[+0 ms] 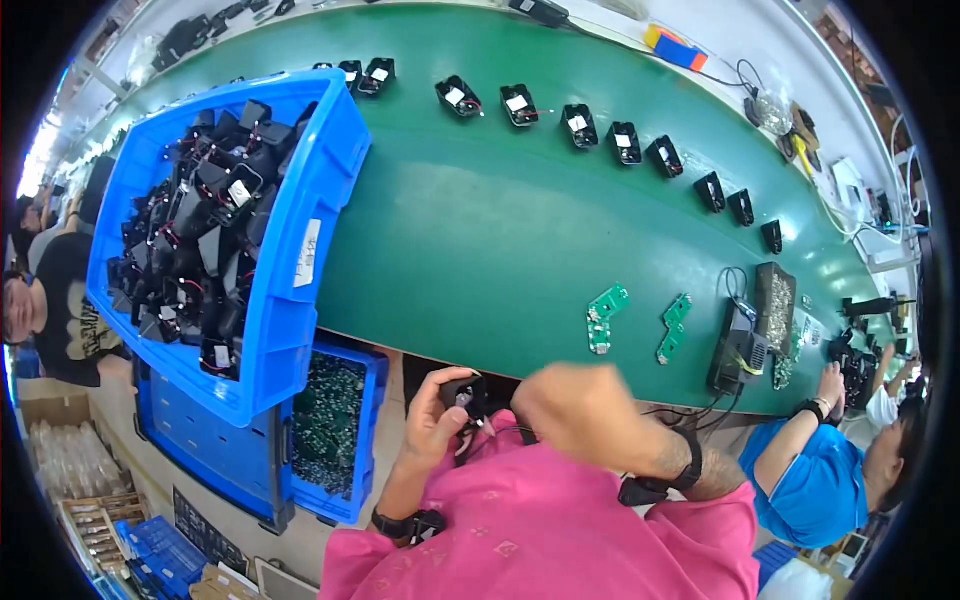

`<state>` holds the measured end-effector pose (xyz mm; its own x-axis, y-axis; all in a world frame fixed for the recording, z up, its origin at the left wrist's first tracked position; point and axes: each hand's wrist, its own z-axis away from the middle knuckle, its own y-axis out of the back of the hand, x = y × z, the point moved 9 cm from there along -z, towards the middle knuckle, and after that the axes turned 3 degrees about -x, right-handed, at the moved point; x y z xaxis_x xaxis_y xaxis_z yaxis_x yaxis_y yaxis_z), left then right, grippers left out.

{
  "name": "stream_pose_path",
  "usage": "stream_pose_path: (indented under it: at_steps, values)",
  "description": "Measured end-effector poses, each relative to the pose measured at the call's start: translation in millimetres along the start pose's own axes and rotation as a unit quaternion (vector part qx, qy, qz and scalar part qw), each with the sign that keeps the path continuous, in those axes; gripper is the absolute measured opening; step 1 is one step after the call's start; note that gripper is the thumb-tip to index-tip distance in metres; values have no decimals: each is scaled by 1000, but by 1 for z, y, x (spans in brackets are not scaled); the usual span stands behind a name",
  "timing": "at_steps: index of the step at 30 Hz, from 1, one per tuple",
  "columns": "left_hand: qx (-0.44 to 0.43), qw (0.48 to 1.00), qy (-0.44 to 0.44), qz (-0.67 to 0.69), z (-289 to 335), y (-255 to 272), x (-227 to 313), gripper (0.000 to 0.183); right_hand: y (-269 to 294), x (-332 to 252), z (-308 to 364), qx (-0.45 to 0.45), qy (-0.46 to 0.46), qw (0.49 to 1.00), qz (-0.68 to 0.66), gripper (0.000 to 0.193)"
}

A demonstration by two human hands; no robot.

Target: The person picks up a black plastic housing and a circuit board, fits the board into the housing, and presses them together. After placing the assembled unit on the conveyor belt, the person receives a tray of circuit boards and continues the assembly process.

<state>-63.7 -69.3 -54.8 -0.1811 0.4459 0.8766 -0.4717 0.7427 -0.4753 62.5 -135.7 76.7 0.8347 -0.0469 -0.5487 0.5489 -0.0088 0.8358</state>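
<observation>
My left hand [432, 421] is closed round a small black plastic housing [476, 388], its thumb pressed against a part inside. It is held just in front of the bench edge. Close by on the right is my right hand [575, 402], smeared by motion, with its fingers turned away; I cannot tell whether it holds anything. On the green bench beyond lie two green circuit boards, an angled one [600, 325] and a narrower one [676, 328]. Several open black housings [578, 125] with white labels form a curved row along the far side, some with wires sticking out.
A big blue crate [340, 150] heaped with black housings stands at the left. Below it, a blue bin [368, 425] holds many circuit boards. At the right are a black device with cables [735, 350] and a box of small metal parts [775, 300]. A co-worker in blue [815, 480] sits there.
</observation>
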Motion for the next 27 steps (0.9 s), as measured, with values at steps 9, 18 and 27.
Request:
stream_pose_path:
  at_steps: [9,18,27]
  values:
    - [26,997,55,-42,4,7,-15,55,27,122,35,27,-142,977,157,48]
    - [56,989,88,100,4,-5,-6,45,17,174,53,118,-151,963,189,21]
    - [63,995,67,34,-5,-3,6,41,13,134,56,288,-235,891,-261,25]
